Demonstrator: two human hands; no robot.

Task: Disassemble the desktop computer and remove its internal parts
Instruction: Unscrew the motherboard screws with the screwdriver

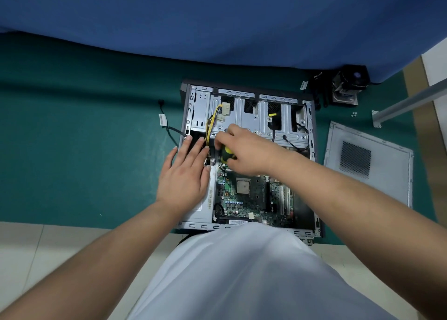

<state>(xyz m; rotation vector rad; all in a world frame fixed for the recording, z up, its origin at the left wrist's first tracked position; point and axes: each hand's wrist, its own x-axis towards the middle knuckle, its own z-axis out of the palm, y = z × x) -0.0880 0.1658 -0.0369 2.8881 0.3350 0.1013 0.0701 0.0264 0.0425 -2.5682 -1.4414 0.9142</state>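
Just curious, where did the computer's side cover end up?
In the head view, the side panel lies flat on the green mat, right of the open computer case.

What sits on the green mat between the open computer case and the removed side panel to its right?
Nothing: in the head view, only a bare strip of green mat separates the computer case from the side panel.

Side panel point(367, 161) lies right of the open case point(312, 130); fan assembly point(348, 84), perhaps, behind.

Green mat point(72, 138) on pale tiled floor point(48, 259), blue cloth point(217, 17) behind, even light.
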